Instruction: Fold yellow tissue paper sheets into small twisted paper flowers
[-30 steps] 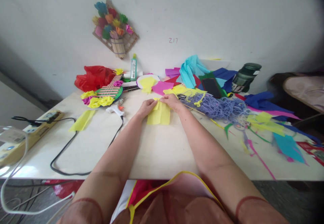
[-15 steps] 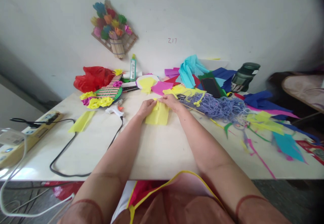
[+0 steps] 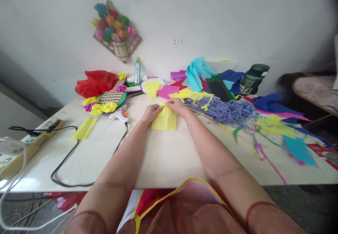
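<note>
A piece of yellow crepe paper is pinched along its far edge by both hands, over the middle of the table. My left hand is closed on its left upper corner, and my right hand grips the upper right part. The paper's near edge hangs down between my forearms, and its upper edge looks folded over. Left of the hands lies a white glue gun with an orange part. A paper-flower ukulele shape with craft sticks sits behind it.
A yellow paper strip and a power strip with cords lie at left. Tangled purple yarn, a phone and a dark green bottle are at right. A green glue bottle stands near the wall.
The view has shifted very slightly. Both hands keep their hold on the yellow paper, with barely any movement.
</note>
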Motion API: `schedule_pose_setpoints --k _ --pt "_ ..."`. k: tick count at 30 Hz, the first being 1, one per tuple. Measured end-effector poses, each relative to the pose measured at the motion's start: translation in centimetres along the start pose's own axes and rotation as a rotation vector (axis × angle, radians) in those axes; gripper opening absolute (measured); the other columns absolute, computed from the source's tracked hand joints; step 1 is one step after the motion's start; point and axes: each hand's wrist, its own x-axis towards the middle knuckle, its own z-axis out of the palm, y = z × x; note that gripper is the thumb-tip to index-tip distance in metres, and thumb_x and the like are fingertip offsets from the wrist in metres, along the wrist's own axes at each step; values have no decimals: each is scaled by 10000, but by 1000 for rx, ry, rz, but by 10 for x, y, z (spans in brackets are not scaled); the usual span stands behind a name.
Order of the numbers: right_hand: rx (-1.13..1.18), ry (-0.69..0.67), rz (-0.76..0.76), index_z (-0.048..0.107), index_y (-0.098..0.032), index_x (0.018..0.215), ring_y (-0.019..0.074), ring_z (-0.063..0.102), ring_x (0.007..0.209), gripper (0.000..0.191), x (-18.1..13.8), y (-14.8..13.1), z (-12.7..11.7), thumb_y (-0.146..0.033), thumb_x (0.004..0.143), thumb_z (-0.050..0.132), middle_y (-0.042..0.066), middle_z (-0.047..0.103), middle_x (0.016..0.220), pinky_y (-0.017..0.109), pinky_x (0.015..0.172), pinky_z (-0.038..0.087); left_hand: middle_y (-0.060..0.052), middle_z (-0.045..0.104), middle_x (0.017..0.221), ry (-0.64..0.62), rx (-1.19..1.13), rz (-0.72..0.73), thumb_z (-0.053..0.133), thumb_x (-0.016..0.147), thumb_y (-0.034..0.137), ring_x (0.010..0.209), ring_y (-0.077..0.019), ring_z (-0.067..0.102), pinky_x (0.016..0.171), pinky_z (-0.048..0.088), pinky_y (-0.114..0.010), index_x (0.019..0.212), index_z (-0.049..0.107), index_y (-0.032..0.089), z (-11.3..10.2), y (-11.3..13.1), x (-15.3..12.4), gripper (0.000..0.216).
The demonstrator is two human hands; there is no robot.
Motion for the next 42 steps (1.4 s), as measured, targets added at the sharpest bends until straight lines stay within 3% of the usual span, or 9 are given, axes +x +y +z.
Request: schedule_pose_setpoints --k 5,13,24,28,35,42 --pt "15 -32 17 590 -123 644 77 400 506 316 -3 -2 -1 -436 630 553 -31 478 537 202 479 293 28 453 543 -1 16 19 458 735 475 531 -90 381 485 286 -208 601 494 152 1 1 0 352" --pt "-41 28 25 580 -129 619 80 407 494 229 2 1 0 -354 628 538 -33 474 524 210 486 302 30 452 527 5 5 15 480 717 487 517 -90 375 476 284 -210 595 505 156 1 2 -1 354" --pt "-152 79 -28 534 -138 574 84 402 505 245 4 1 -4 -364 664 501 -31 459 512 210 493 295 22 444 477 31 -179 -146 521 673 550 454 -85 378 421 237 -210 547 499 145 -4 0 -4 424" --pt "-55 49 -13 544 -140 603 81 398 489 255 2 0 -2 -388 654 509 -33 473 521 212 482 296 14 476 507 13 -330 -155 489 694 572 462 -89 409 433 274 -208 614 534 137 -6 -1 -5 444" --pt "34 -69 7 545 -137 591 83 420 488 244 -5 -7 3 -378 625 557 -41 461 497 207 472 312 21 494 535 -30 -269 -55 604 642 474 469 -73 399 431 261 -192 646 554 137 -2 -2 -5 341" --pt "349 8 101 586 -135 700 105 518 549 336 -5 -8 2 -468 653 574 2 584 611 219 517 397 45 453 493 81 -407 -85 616 643 434 434 -60 379 416 268 -185 595 470 158 3 1 -2 316"
